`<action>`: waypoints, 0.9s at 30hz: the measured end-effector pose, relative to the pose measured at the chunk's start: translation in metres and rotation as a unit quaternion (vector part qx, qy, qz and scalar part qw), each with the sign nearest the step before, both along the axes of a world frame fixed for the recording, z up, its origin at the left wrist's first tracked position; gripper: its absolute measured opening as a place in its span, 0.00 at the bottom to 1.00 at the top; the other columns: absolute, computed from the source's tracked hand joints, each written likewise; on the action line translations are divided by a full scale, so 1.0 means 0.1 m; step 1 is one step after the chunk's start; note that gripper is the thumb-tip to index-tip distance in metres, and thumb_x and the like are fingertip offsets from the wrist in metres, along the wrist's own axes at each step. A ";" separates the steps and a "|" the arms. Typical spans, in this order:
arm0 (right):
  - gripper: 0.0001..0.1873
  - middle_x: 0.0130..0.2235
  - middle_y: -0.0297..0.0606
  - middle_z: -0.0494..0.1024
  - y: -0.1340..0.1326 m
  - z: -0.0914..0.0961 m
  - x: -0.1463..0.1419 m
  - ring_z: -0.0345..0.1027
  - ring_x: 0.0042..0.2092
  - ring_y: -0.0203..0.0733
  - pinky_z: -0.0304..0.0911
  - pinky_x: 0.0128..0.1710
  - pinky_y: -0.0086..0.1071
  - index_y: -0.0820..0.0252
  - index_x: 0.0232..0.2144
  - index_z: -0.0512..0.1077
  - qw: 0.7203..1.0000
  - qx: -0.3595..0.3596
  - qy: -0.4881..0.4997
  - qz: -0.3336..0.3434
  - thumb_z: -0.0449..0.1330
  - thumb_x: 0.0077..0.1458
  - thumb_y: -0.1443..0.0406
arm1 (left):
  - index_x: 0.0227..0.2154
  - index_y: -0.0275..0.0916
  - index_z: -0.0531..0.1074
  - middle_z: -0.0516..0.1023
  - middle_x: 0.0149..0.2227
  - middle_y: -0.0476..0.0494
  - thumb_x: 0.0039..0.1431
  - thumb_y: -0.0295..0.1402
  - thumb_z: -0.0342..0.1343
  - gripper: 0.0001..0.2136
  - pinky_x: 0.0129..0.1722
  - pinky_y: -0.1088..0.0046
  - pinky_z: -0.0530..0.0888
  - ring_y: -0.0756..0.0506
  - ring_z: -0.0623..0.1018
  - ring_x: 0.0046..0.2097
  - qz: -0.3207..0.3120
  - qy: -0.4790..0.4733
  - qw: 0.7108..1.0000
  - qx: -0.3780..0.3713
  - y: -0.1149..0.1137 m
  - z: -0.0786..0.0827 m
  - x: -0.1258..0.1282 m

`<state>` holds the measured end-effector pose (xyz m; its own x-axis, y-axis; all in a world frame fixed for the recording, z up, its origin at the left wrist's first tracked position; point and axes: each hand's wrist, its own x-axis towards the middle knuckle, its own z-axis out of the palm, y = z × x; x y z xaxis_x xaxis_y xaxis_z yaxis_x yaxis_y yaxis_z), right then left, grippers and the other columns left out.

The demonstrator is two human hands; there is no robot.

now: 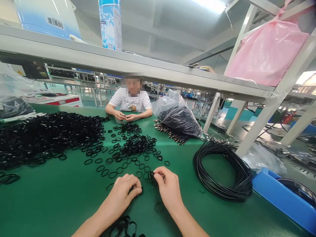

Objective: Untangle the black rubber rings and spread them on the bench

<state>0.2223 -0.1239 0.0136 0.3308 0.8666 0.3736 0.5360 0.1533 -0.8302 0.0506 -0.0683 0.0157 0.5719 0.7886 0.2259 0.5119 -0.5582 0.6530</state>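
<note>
My left hand point(124, 191) rests on the green table point(61, 200) with its fingers curled over a black rubber ring at its fingertips. My right hand point(168, 186) pinches another black ring point(151, 176) between thumb and fingers, just right of the left hand. Loose black rings point(118, 164) lie scattered right in front of both hands. A big heap of the same rings point(46, 135) fills the left of the table. A few more rings point(123, 227) lie under my left forearm.
A coil of black cable point(222, 171) lies to the right, beside a blue tray point(283, 197). A clear bag of black parts point(177, 115) and metal-tipped leads sit further back. A co-worker in a striped shirt point(130, 102) sits opposite. A shelf beam point(138, 69) runs overhead.
</note>
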 end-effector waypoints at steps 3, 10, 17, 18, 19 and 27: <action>0.11 0.28 0.33 0.75 0.03 -0.04 0.03 0.68 0.27 0.36 0.62 0.28 0.27 0.57 0.34 0.72 0.999 -0.003 0.048 0.009 0.50 0.53 0.69 | 0.25 0.45 0.69 0.70 0.25 0.51 0.58 0.42 0.48 0.11 0.30 0.74 0.63 0.46 0.69 0.29 0.053 -0.065 0.995 -0.047 0.03 0.00 -0.03; 0.10 0.28 0.35 0.76 0.03 -0.05 0.03 0.71 0.26 0.37 0.65 0.28 0.28 0.60 0.35 0.72 0.995 0.000 0.097 0.035 0.51 0.53 0.67 | 0.41 0.50 0.72 0.70 0.50 0.48 0.55 0.39 0.53 0.11 0.52 0.62 0.63 0.39 0.65 0.54 0.115 -0.101 0.985 0.076 0.12 -0.07 -0.09; 0.14 0.46 0.41 0.73 0.00 0.04 0.07 0.70 0.40 0.41 0.66 0.38 0.32 0.58 0.40 0.72 0.999 0.005 0.033 -0.021 0.51 0.52 0.67 | 0.39 0.49 0.73 0.71 0.50 0.48 0.58 0.39 0.49 0.10 0.52 0.61 0.65 0.40 0.66 0.54 0.128 -0.101 0.984 0.070 0.16 -0.12 -0.10; 0.13 0.43 0.40 0.75 0.00 0.05 0.08 0.70 0.37 0.41 0.65 0.35 0.32 0.57 0.38 0.73 0.999 -0.008 0.017 -0.026 0.51 0.51 0.67 | 0.38 0.49 0.73 0.72 0.49 0.48 0.57 0.39 0.49 0.10 0.52 0.61 0.66 0.40 0.67 0.54 0.138 -0.109 0.982 0.068 0.19 -0.11 -0.13; 0.12 0.38 0.39 0.76 0.00 0.06 0.10 0.69 0.35 0.40 0.64 0.33 0.31 0.57 0.36 0.73 0.999 -0.022 0.004 -0.027 0.52 0.51 0.67 | 0.38 0.49 0.73 0.72 0.49 0.48 0.57 0.39 0.49 0.10 0.51 0.62 0.66 0.40 0.67 0.54 0.149 -0.118 0.980 0.065 0.23 -0.09 -0.16; 0.15 0.09 0.27 0.66 -0.18 0.30 0.26 0.57 0.15 0.35 0.47 0.18 0.28 0.52 0.08 0.69 0.974 -0.159 -0.092 0.132 0.62 0.40 0.70 | 0.36 0.46 0.74 0.75 0.45 0.46 0.54 0.38 0.48 0.11 0.44 0.64 0.69 0.39 0.71 0.47 0.274 -0.095 0.952 0.096 0.60 0.00 -0.61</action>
<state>0.2484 -0.1419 0.0435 0.0333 0.9941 0.1035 0.6577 0.0561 -0.7512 -0.0106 -0.0080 0.0162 0.0210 0.8909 0.4537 0.6433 -0.3594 0.6760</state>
